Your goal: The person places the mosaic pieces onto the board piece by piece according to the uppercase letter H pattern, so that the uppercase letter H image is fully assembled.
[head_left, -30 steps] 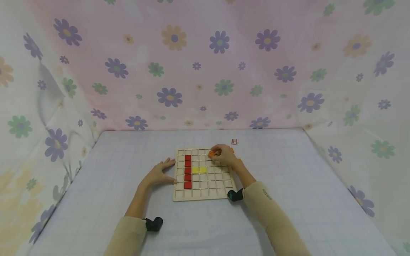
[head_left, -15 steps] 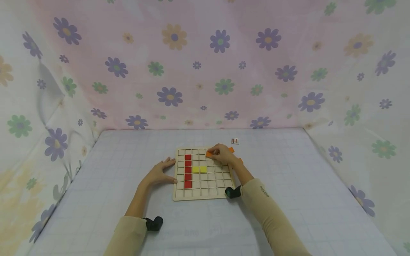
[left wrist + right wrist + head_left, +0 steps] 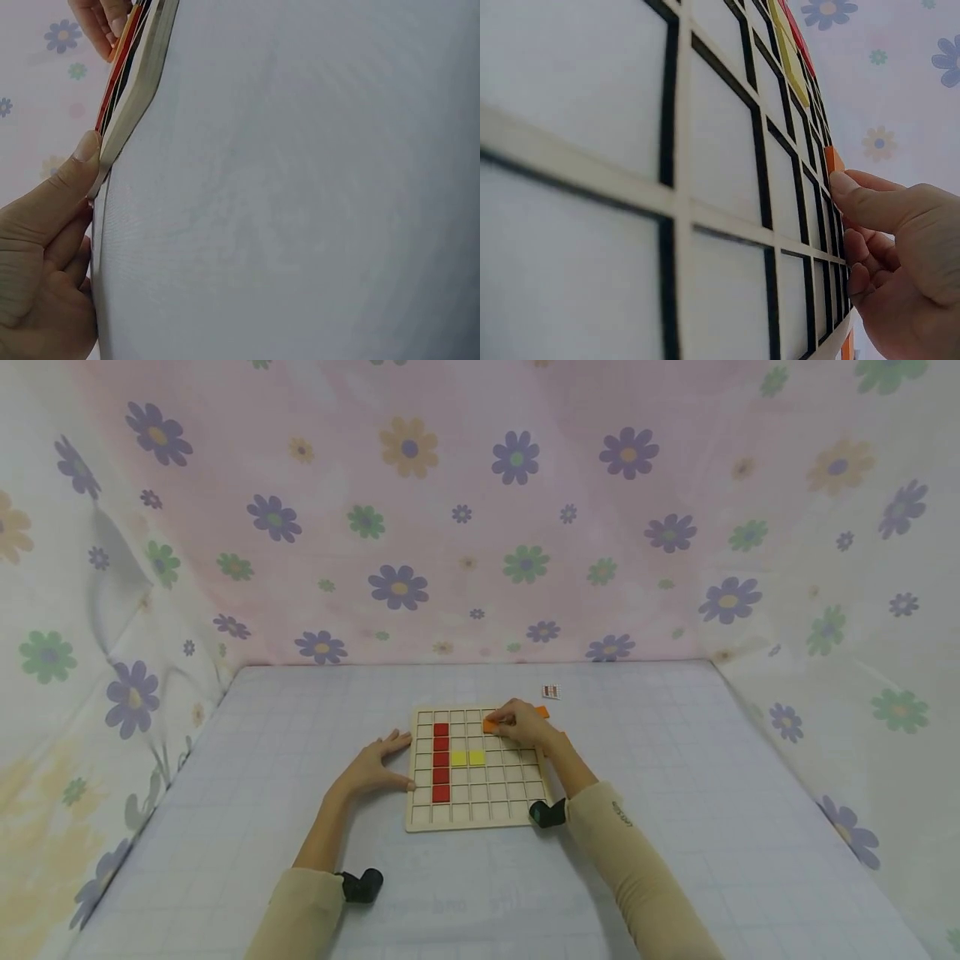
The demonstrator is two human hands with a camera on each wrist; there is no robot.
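A wooden grid board lies on the table, with a column of red tiles and two yellow tiles set in its cells. Over the upper right part of the board, my right hand pinches an orange tile between thumb and fingers. The right wrist view has this orange tile tilted at the grid, under the thumb tip. My left hand touches the board's left edge with fingers and thumb spread. In the left wrist view, the left thumb rests against the board's edge.
More orange tiles lie just right of the board, partly hidden by the right hand. A small printed packet is behind them. Flower-patterned cloth hangs around the back and sides of the table.
My right hand has brought the orange tile slightly left and down toward a cell, and the tile's tilt has changed. The left hand stays at the board's edge.
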